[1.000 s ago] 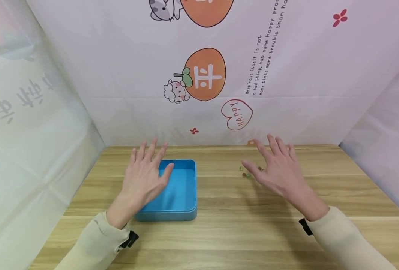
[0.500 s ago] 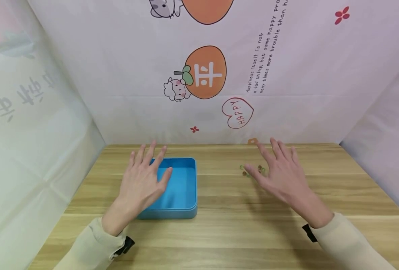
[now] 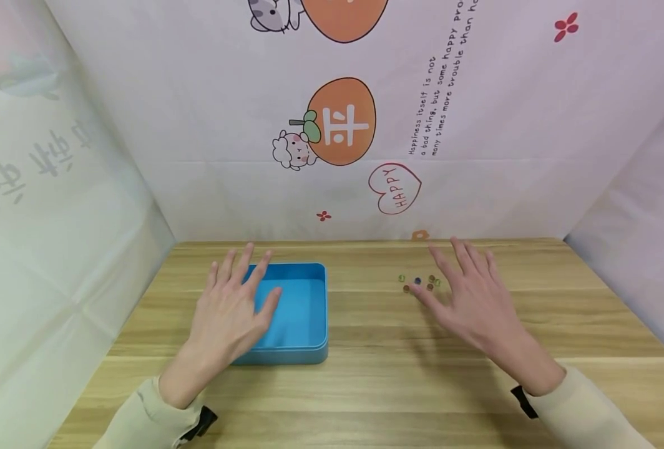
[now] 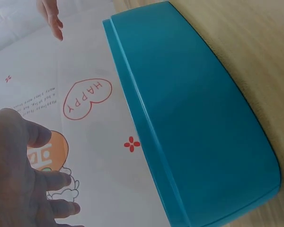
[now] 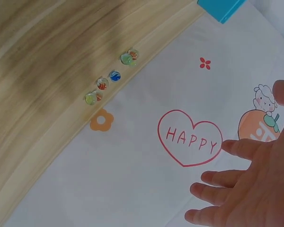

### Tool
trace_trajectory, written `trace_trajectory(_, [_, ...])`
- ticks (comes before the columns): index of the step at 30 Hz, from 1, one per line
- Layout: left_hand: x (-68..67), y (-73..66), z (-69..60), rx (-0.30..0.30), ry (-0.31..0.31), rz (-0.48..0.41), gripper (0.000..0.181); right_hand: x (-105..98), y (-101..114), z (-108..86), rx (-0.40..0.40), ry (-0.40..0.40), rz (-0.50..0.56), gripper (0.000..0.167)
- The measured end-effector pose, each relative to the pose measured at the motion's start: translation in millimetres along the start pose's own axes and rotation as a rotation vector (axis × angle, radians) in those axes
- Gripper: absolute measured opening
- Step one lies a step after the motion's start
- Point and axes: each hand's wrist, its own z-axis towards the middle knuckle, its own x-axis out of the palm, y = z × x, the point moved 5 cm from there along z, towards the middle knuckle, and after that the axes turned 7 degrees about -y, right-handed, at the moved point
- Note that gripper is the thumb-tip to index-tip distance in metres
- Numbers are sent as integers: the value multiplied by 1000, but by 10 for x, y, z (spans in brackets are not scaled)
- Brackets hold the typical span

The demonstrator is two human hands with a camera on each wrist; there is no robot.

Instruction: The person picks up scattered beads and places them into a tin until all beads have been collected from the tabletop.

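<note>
My left hand (image 3: 225,315) is held over the left side of a blue box (image 3: 305,312), fingers spread and nothing in them. The box has no lid and nothing shows inside its visible part; its outer wall (image 4: 194,118) fills much of the left wrist view. My right hand (image 3: 478,305) hovers, fingers extended and holding nothing, just right of a cluster of small glass marbles. Among them are a blue marble (image 5: 115,75), a green marble (image 3: 402,278) and several with orange-brown swirls, like this brown marble (image 3: 431,279). My right thumb partly covers the cluster in the head view.
Everything stands on a wood-grain table (image 3: 366,386). A white printed cloth (image 3: 225,125) rises along its back edge, with more cloth at both sides. A black strap (image 3: 200,424) sits at my left cuff, another strap (image 3: 524,402) at the right.
Both hands have drawn back slightly toward me, the left also drifting a little left. The blue marble now shows beside my right thumb. Box and marbles have stayed in place.
</note>
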Motion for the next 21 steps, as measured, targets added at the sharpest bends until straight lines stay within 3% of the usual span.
trace_trajectory(9, [-91,36,-138,-5,-37,8,69,-37,30,-97,-13,7,15,86])
trace_trajectory(21, [-162,58,-292,2,-43,1,69,-108,32,-231,-32,-29,9,84])
